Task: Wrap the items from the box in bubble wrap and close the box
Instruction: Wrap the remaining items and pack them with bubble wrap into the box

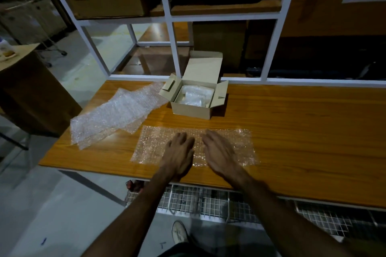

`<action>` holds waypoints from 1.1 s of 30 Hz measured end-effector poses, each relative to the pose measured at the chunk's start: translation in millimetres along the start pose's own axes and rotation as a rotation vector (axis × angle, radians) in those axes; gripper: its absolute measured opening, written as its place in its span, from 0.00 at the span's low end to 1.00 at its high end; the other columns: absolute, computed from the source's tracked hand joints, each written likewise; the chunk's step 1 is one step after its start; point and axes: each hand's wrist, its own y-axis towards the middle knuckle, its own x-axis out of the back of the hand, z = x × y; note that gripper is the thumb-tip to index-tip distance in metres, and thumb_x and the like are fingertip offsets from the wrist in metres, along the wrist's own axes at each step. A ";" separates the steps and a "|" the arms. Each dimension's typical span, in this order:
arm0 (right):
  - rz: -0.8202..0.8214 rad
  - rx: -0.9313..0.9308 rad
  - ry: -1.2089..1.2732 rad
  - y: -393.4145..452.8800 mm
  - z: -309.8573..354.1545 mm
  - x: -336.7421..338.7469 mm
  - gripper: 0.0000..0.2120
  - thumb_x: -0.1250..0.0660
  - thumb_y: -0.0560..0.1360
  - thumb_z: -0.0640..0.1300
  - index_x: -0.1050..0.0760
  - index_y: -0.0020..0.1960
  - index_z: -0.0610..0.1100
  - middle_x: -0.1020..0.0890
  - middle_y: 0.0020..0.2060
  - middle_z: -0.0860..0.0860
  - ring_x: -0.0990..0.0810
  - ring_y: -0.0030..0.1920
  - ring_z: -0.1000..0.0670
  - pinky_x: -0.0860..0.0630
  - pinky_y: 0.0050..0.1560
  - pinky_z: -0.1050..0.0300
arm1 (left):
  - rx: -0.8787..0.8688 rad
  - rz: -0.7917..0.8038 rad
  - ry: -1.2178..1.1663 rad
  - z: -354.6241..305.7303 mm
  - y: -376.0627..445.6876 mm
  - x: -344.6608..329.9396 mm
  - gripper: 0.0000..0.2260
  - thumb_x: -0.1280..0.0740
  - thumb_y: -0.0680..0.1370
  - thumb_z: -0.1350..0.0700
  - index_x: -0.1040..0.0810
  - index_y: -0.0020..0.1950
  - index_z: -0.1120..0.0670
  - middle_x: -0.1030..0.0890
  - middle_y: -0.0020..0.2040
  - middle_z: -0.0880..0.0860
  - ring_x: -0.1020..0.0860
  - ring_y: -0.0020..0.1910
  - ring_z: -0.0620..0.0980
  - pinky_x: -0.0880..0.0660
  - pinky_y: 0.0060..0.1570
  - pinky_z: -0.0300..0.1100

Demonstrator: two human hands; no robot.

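Head view: left hand point(180, 153) and right hand point(221, 152) are laid flat, fingers extended, on the bubble wrap sheet point(150, 148) at frame centre; the open box point(191, 108) is positioned above it on the counter point(302, 131).

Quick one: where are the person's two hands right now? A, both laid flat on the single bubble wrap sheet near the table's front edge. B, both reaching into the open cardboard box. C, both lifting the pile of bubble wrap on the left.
A: the left hand and right hand lie with straight fingers on the single bubble wrap sheet, apart from the box.
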 end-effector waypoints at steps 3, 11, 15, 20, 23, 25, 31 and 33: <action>0.170 -0.058 -0.005 16.0 11.4 -20.5 0.29 0.43 0.87 0.53 0.47 0.85 0.50 0.48 0.85 0.46 0.49 0.85 0.42 0.52 0.83 0.38 | 0.086 0.084 0.016 9.0 6.1 -14.2 0.27 0.55 0.87 0.38 0.45 0.85 0.45 0.48 0.86 0.56 0.50 0.85 0.60 0.48 0.81 0.64; 0.092 -0.245 -0.143 -5.6 -41.9 -30.1 0.40 0.68 0.79 0.75 0.61 0.85 0.56 0.63 0.84 0.50 0.65 0.84 0.46 0.64 0.82 0.39 | 0.215 0.046 0.013 77.0 -7.2 -14.1 0.38 0.62 0.79 0.24 0.56 0.86 0.39 0.57 0.86 0.53 0.58 0.85 0.56 0.58 0.82 0.62; 0.058 -0.362 -0.200 -10.6 -64.7 -18.7 0.41 0.69 0.78 0.75 0.60 0.85 0.55 0.60 0.84 0.48 0.63 0.84 0.44 0.63 0.82 0.38 | 0.320 0.058 0.043 101.2 -8.2 -6.5 0.38 0.61 0.80 0.24 0.59 0.86 0.41 0.59 0.86 0.54 0.59 0.85 0.57 0.57 0.82 0.64; 0.042 -0.421 -0.171 -21.5 -82.9 -8.7 0.42 0.68 0.78 0.76 0.58 0.86 0.55 0.58 0.85 0.49 0.62 0.85 0.46 0.64 0.82 0.38 | 0.410 0.082 -0.019 106.8 -10.1 2.9 0.43 0.61 0.78 0.23 0.61 0.86 0.48 0.64 0.85 0.55 0.62 0.85 0.57 0.62 0.80 0.65; 0.045 -0.431 -0.165 -24.0 -86.1 -5.1 0.41 0.68 0.79 0.76 0.59 0.85 0.55 0.59 0.85 0.48 0.62 0.85 0.45 0.64 0.82 0.38 | 0.425 0.065 -0.031 106.7 -11.7 3.5 0.43 0.60 0.80 0.24 0.58 0.86 0.51 0.61 0.86 0.57 0.58 0.85 0.59 0.61 0.79 0.62; 0.048 -0.421 -0.156 -25.9 -87.2 -1.8 0.38 0.64 0.82 0.72 0.57 0.86 0.54 0.58 0.85 0.47 0.59 0.85 0.45 0.62 0.83 0.38 | 0.392 -0.009 -0.009 107.6 -16.0 3.2 0.38 0.56 0.83 0.29 0.45 0.83 0.54 0.45 0.84 0.61 0.43 0.82 0.63 0.50 0.80 0.63; -0.209 -0.562 -0.035 -54.7 -78.6 13.6 0.22 0.37 0.84 0.51 0.28 0.76 0.47 0.25 0.71 0.43 0.27 0.70 0.41 0.32 0.70 0.41 | 0.538 -0.353 -0.072 105.6 -53.8 -1.9 0.08 0.32 0.81 0.54 0.21 0.57 0.55 0.20 0.53 0.58 0.23 0.49 0.55 0.21 0.49 0.53; -0.240 -0.688 -0.011 -61.4 -78.8 12.7 0.18 0.34 0.82 0.48 0.23 0.71 0.47 0.22 0.67 0.43 0.27 0.67 0.40 0.31 0.68 0.41 | 0.664 -0.330 0.021 107.9 -64.1 -7.8 0.10 0.32 0.81 0.49 0.20 0.55 0.55 0.20 0.51 0.59 0.23 0.50 0.59 0.21 0.50 0.56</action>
